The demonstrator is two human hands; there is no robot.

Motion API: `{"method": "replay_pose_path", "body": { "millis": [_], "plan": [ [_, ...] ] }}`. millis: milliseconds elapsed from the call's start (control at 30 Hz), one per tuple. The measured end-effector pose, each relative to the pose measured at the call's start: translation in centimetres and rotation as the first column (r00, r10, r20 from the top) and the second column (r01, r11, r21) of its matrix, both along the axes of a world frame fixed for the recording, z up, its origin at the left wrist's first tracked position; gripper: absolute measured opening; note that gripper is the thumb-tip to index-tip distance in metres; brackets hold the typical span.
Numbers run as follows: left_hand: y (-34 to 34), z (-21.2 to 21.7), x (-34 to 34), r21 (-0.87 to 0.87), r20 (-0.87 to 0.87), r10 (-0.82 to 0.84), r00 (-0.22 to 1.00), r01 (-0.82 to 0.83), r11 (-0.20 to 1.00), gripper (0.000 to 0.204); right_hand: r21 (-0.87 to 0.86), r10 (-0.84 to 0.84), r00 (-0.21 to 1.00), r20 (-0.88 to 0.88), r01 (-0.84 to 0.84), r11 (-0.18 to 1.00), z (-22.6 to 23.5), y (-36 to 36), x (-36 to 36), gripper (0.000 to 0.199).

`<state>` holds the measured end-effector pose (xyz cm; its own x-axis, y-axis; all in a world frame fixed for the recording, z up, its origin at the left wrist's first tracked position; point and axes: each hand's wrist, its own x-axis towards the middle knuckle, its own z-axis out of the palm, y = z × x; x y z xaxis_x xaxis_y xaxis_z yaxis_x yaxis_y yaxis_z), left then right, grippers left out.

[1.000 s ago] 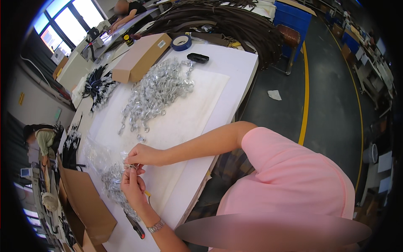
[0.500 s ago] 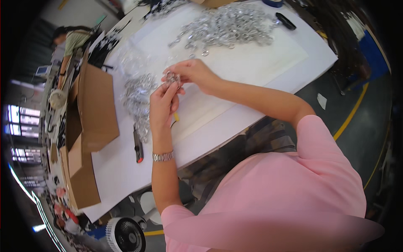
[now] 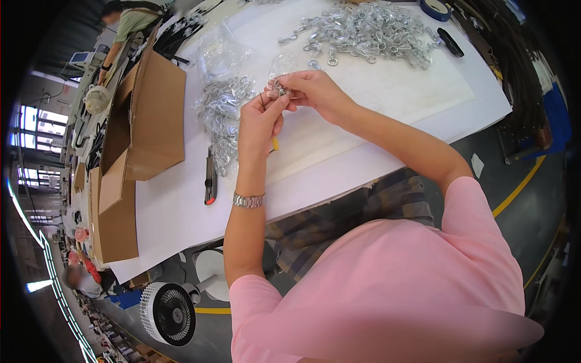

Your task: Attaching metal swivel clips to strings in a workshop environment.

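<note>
While the view swung, left hand (image 3: 260, 124) and right hand (image 3: 319, 95) kept pinching metal clasp (image 3: 280, 88) right of nearer pile (image 3: 223, 112), not set down.

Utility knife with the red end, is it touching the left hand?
Apart. The head view shows part of the pile of metal clips and some white tabletop between the utility knife and the left hand.

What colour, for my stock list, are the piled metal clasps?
The clasps are silver, clearest in the head view.
</note>
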<state>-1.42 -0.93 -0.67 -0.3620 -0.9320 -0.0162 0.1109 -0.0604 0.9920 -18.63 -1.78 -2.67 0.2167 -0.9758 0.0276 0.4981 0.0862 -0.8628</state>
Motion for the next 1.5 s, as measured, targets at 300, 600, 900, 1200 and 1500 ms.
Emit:
{"method": "replay_pose_path", "body": {
  "millis": [300,600,900,1200,1500],
  "plan": [
    [0.3,0.7,0.2,-0.094,0.153,0.149,0.977,-0.136,0.986,0.018,0.090,-0.018,1.000,0.003,0.018,0.996,0.7,-0.3,-0.6,0.031],
    [0.3,0.8,0.0,-0.096,0.150,0.192,0.970,-0.179,0.979,0.020,0.049,0.067,0.998,0.011,-0.068,0.996,-0.2,-0.6,-0.8,0.028],
    [0.4,1.0,0.0,-0.218,0.268,0.308,0.913,-0.254,0.942,0.021,0.133,-0.035,0.999,0.039,0.029,0.991,0.9,-0.5,-1.4,0.031],
    [0.2,1.0,0.0,-0.121,-0.047,0.222,0.974,-0.226,0.967,0.018,0.112,-0.091,0.996,-0.010,0.092,0.989,0.6,-0.2,-1.0,0.033],
    [0.7,0.7,-1.0,-0.185,0.081,0.262,0.962,-0.244,0.952,0.027,0.076,-0.046,0.996,0.076,0.040,0.996,-0.2,0.1,-0.1,0.031]
  ]
}}
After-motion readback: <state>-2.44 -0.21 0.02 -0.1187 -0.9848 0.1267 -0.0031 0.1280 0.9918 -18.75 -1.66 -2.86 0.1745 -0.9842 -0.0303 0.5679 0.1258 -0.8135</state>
